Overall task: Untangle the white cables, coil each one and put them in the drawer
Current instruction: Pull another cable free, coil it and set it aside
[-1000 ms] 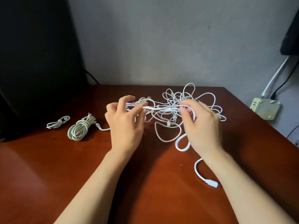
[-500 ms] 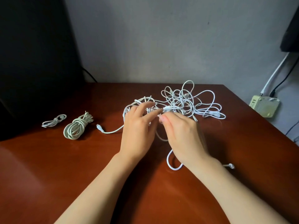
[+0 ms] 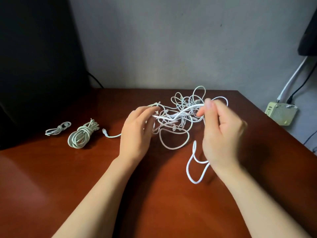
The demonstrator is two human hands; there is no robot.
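Note:
A tangle of white cables [image 3: 181, 115] lies on the middle of the reddish wooden table [image 3: 51, 177]. My left hand [image 3: 137, 133] pinches a strand at the tangle's left edge. My right hand [image 3: 221, 134], slightly blurred, is raised and pinches the same thick white strand, stretched between both hands. A loop of that cable [image 3: 195, 165] hangs below my right hand onto the table. One cable end with a plug [image 3: 104, 131] lies left of my left hand. Two coiled cables rest at the left: a thick one [image 3: 82, 134] and a small one [image 3: 57, 128]. No drawer is visible.
A dark monitor-like object [image 3: 34, 66] stands at the back left. A pale power adapter [image 3: 281, 114] with white and black leads sits off the table's right edge by the wall. The table's right edge runs diagonally at the right.
My hands, close together half a second ago, have moved apart; the right hand has risen to the right, drawing out a thick strand. The loop near the front has shifted right.

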